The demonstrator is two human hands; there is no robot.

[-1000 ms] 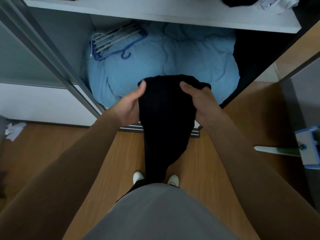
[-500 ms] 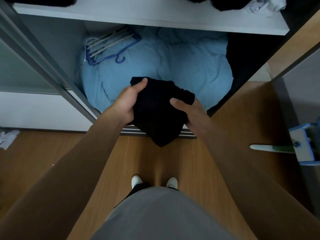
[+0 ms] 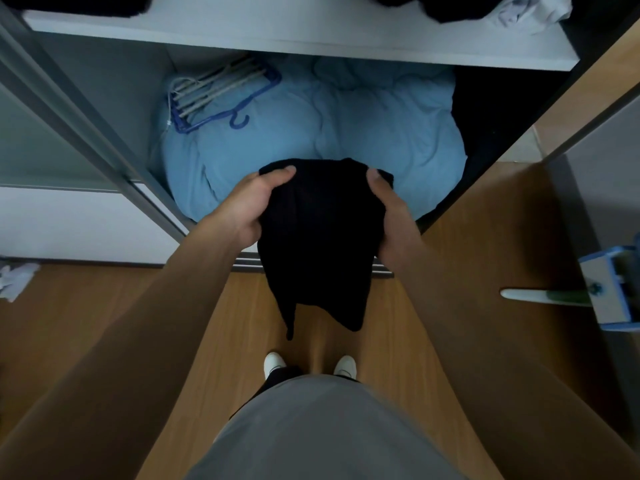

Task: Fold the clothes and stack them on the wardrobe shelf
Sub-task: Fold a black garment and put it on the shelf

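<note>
A black garment (image 3: 318,237) hangs in the air in front of the open wardrobe, partly folded, its lower end drooping toward the floor. My left hand (image 3: 252,206) grips its upper left edge, thumb on top. On the upper right edge my right hand (image 3: 389,220) grips it the same way. The white wardrobe shelf (image 3: 301,32) runs across the top of the view, with dark clothes (image 3: 440,6) and a white garment (image 3: 530,10) on its right end.
Below the shelf lies a bulky light-blue duvet (image 3: 363,126) with blue hangers (image 3: 221,95) on it. A grey sliding door frame (image 3: 79,123) stands to the left. A blue-and-white mop (image 3: 609,292) juts in from the right. Crumpled white paper (image 3: 14,278) lies on the wooden floor.
The garment was bunched up short between my hands half a second ago; now its lower part hangs down again and both hands sit a little higher on it.
</note>
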